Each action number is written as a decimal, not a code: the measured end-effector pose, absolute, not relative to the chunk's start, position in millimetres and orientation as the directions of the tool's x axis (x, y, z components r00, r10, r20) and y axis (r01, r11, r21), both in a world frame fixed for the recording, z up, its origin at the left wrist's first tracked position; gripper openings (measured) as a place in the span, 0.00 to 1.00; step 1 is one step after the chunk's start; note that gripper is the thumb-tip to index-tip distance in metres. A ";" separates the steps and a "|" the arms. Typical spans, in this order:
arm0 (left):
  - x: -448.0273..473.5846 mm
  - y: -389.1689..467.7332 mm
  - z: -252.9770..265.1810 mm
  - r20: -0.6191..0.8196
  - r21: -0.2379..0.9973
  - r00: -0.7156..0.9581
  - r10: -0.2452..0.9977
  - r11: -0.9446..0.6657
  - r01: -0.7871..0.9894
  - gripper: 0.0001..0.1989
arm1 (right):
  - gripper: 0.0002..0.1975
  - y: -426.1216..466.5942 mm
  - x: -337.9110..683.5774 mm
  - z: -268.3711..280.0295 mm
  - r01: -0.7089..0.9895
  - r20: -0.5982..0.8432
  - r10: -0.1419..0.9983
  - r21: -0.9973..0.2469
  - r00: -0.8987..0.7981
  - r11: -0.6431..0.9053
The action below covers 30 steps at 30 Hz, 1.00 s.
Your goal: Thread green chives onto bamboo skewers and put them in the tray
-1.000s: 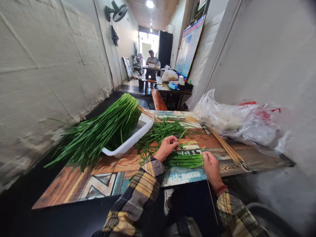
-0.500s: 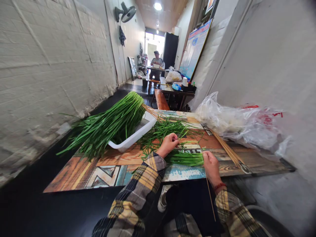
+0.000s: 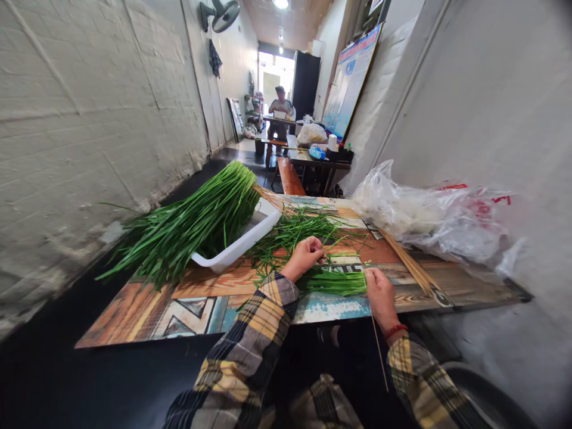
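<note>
My left hand is closed in a pinch above the table, with a thin chive blade showing at its fingertips. Beneath it, a small bunch of green chives lies sideways at the near edge, partly hidden by my left wrist. My right hand is closed at the cut ends of that bunch. From its underside a thin bamboo skewer hangs down past the table edge. Loose chive trimmings are scattered beyond my left hand.
A white tray on the left carries a large chive heap with skewers sticking out. More bamboo skewers lie at right beside a clear plastic bag. The patterned table sits between walls; a person is at a far table.
The whole view has shifted slightly. Both hands keep nearly the same place and grip over the chives, and the skewer still hangs from my right hand.
</note>
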<state>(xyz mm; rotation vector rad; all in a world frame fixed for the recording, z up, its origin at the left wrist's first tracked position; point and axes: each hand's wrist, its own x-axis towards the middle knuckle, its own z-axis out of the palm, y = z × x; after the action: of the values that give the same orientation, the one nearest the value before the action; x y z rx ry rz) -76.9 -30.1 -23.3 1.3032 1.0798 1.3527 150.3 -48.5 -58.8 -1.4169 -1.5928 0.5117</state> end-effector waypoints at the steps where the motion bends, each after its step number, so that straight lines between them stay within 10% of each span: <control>1: -77.1 -30.2 -23.5 0.178 0.983 0.001 0.984 -0.178 -0.042 0.07 | 0.23 -48.3 150.5 -59.0 0.554 0.349 0.934 -0.794 0.078 0.251; 30: -71.8 -26.0 -34.7 0.173 0.983 0.031 0.984 -0.175 0.059 0.06 | 0.22 -51.7 159.5 -68.5 0.299 0.158 0.986 -0.945 0.050 0.136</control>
<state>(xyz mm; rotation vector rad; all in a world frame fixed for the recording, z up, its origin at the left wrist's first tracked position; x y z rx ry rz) -71.8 -26.0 -34.7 1.3959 1.1475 1.2882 159.5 -51.7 -68.5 -1.3414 -1.4339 0.8873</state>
